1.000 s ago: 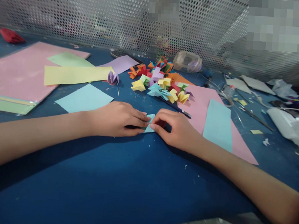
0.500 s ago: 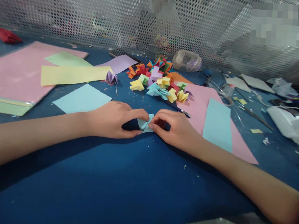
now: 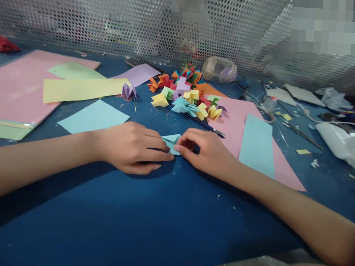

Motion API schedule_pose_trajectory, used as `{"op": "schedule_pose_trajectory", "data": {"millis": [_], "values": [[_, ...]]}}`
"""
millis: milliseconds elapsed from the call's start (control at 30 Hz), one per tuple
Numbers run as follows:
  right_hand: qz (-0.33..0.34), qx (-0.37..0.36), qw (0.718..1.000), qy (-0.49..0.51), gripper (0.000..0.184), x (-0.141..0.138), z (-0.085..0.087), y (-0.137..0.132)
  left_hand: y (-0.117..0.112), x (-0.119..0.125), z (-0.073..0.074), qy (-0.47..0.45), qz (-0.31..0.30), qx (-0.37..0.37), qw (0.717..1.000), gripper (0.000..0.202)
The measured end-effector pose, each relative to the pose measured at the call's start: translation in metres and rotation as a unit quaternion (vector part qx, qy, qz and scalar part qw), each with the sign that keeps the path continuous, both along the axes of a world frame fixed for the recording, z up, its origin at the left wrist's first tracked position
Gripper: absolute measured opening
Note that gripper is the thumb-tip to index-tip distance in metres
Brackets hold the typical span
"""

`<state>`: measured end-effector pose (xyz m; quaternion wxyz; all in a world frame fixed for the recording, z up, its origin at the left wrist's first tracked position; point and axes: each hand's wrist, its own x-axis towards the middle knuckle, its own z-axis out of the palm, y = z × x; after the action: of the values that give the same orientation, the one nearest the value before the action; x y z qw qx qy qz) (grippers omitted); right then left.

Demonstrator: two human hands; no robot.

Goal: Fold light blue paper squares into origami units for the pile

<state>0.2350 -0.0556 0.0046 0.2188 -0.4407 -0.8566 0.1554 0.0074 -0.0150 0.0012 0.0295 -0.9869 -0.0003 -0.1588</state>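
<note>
Nearest to the person, a bare stretch of the blue table (image 3: 148,219) lies before the two forearms. The left hand (image 3: 133,146) is palm down, its fingers stretched and a little bent, the thumb standing apart; its fingertips are at the left part of a small folded blue paper (image 3: 171,139), and it does not grip this paper. The right hand (image 3: 202,148) pinches the same paper at its right side, between thumb and bent forefinger. This paper is on the table, between the two hands. To the right, a blue strip (image 3: 257,148) lies upon a pink sheet (image 3: 236,120). Just beyond the left hand there is a flat blue sheet (image 3: 94,116). Farther, a yellow strip (image 3: 80,90) extends over the edge of a pink stack (image 3: 15,83), with a purple folded piece (image 3: 128,91) by its right end. Beyond the hands, many folded pieces (image 3: 186,95) of several colours make a heap. Behind it stands a clear plastic box (image 3: 220,69), near a metal mesh (image 3: 136,18).
</note>
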Motion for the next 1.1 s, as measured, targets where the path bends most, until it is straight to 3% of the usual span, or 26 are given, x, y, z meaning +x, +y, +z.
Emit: {"op": "schedule_pose_trajectory", "data": {"millis": [167,333,433,867,1100], "values": [[0.006,-0.021,1.000,-0.004,0.012,0.004,0.002,0.004,0.002,-0.003,0.000,0.000,-0.018,-0.028,0.999,0.035],[0.117,-0.060,0.991,-0.004,0.020,0.012,0.005,0.008,0.004,-0.006,-0.004,-0.026,0.000,-0.062,0.998,0.033],[0.143,-0.049,0.988,-0.035,0.017,0.011,0.005,0.007,0.004,-0.006,-0.005,-0.026,-0.012,-0.066,0.997,0.030],[0.098,-0.061,0.989,-0.087,0.019,0.000,0.007,0.000,0.006,-0.004,-0.006,-0.044,-0.036,-0.052,0.997,0.028],[0.016,-0.066,0.996,-0.049,0.012,-0.004,0.005,-0.003,0.005,-0.006,-0.006,-0.044,-0.027,-0.073,0.996,0.029]]}}
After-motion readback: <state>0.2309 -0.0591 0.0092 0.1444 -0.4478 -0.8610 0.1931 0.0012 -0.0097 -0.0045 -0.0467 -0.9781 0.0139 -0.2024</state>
